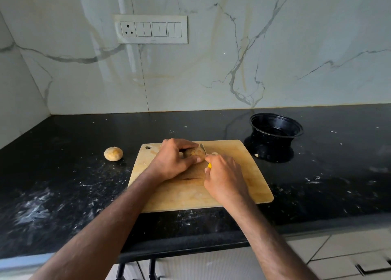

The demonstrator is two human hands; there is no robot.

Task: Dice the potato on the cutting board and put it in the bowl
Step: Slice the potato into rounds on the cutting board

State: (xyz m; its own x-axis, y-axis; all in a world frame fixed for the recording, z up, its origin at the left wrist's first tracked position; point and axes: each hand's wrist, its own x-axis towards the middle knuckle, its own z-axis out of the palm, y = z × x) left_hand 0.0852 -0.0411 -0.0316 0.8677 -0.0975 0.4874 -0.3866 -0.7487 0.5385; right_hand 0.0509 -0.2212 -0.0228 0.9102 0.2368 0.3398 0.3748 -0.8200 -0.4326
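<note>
Left hand [175, 159] lies curled over a potato [195, 152] on the cutting board [239, 174], fingers arched across the top and thumb pressed against the near side, holding it down. Right hand [224, 177], just beside it at about four o'clock, grips a knife [203, 149] — the fingers are wrapped round a yellow handle, of which only a small patch shows, and the index finger reaches forward along the top. The thin grey blade points away from the person and meets the right end of the potato. Whether it has cut into the flesh cannot be told.

Both bare forearms come up from the bottom edge of the view and converge on the board. The potato sits toward the far-left part of the pale wooden board, which has a hanging hole in its far-left corner and a dark stain near its middle. A small pale scrap [214, 153] lies on the board just to the right of the blade.

From the board outward: at one o'clock stands a black round bowl [276, 129] on the dark speckled countertop [63, 184], near the board's far-right corner but apart from it. At nine o'clock, well apart from the board, rests a second potato piece [113, 153] — rounded, pale and yellowish. White flecks are scattered across the counter. At twelve o'clock, up on the marble-patterned wall [296, 47], sits a white switch panel [151, 29] with a socket.
</note>
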